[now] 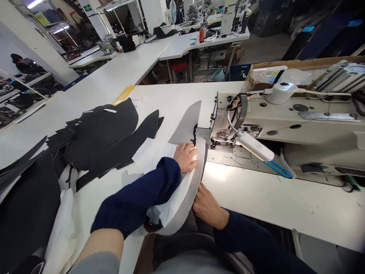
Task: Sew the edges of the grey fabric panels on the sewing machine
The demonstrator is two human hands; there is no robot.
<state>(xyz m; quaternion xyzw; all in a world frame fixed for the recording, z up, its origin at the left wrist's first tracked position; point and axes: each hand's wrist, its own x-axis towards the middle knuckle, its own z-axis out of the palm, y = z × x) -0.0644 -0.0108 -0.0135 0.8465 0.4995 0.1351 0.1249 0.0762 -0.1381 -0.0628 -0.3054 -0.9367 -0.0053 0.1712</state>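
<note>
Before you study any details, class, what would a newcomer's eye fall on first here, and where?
Probably the left hand resting on the grey-and-white piece at the centre, with the right hand at its near right edge. Next, the large sewing machine on the right, with its white lamp, and the heap of black pieces on the left.

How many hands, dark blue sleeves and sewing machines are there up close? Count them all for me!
Hands: 2 (left hand, right hand)
Dark blue sleeves: 2 (left sleeve, right sleeve)
Sewing machine: 1
Total: 5
</note>
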